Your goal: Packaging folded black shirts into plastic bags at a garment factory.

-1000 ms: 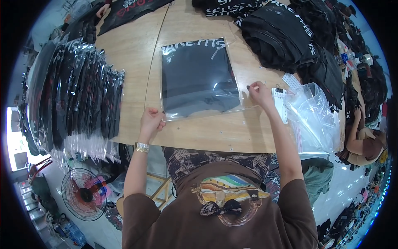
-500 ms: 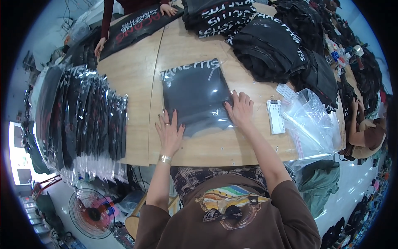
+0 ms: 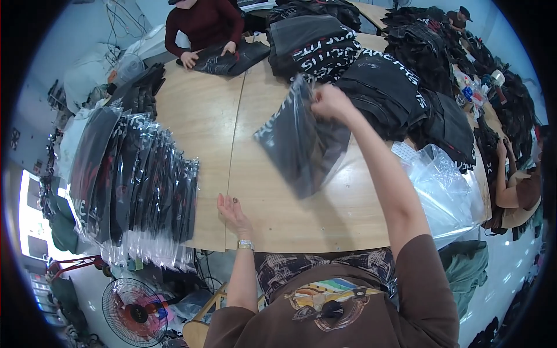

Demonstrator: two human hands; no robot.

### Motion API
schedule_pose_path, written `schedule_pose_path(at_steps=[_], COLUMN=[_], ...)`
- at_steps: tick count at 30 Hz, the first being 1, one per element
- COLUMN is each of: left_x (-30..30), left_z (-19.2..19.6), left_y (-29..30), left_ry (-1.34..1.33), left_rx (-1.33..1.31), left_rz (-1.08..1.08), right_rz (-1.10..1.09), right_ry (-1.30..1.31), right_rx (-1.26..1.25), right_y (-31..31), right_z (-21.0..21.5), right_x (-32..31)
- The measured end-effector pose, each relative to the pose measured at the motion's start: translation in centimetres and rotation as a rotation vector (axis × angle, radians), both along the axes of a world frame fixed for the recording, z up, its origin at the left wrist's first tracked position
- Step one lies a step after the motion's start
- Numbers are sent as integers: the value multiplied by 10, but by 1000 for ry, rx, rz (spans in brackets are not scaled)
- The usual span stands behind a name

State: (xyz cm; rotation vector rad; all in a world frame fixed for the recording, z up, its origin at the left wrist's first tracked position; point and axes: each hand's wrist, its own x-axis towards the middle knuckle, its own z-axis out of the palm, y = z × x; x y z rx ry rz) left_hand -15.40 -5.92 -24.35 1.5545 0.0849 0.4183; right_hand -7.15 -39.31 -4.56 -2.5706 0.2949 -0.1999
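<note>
Head view
Right hand (image 3: 329, 102): raised above the desk, fingers clamped on the top edge of the bagged black garment.
Bagged black garment (image 3: 301, 142): dark folded cloth in a clear plastic sleeve, lifted off the desk, hanging tilted from the right hand, blurred; lower corner low over the wood, contact impossible to tell.
Left hand (image 3: 232, 210): empty, palm up, fingers apart, just above the near edge of the desk, well apart from the garment; watch on the wrist.
Desk (image 3: 203, 116): pale wood, seam running down the middle.
Stack of bagged garments (image 3: 133, 180): overlapping row of dark pieces in clear sleeves, left end of the desk, overhanging the near edge.
Loose clear bags (image 3: 447, 191): crumpled heap at the right edge of the desk.
Piles of black garments (image 3: 371, 64): unbagged, white lettering, far right of the desk.
Co-worker in dark red sleeves (image 3: 203, 26): far side, both hands on a black garment.
Floor fan (image 3: 136, 307): below the desk, lower left.
</note>
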Motion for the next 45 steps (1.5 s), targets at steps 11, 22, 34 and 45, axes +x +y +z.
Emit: schedule_pose_path(at_steps=[11, 22, 34, 45], left_x=[-3, -1, -2, 4], left_z=[3, 10, 1, -2], left_y=[0, -6, -6, -2], left_ry=[20, 76, 7, 110], left_rx=[-9, 45, 129, 325], left_rz=[-24, -37, -35, -63], right_rz=[244, -377, -111, -819], right_ry=[-466, 99, -235, -864], right_rx=[-923, 13, 1317, 708], right_y=[147, 40, 13, -20], right_z=[-6, -142, -12, 107], right_x=[-122, -206, -225, -515])
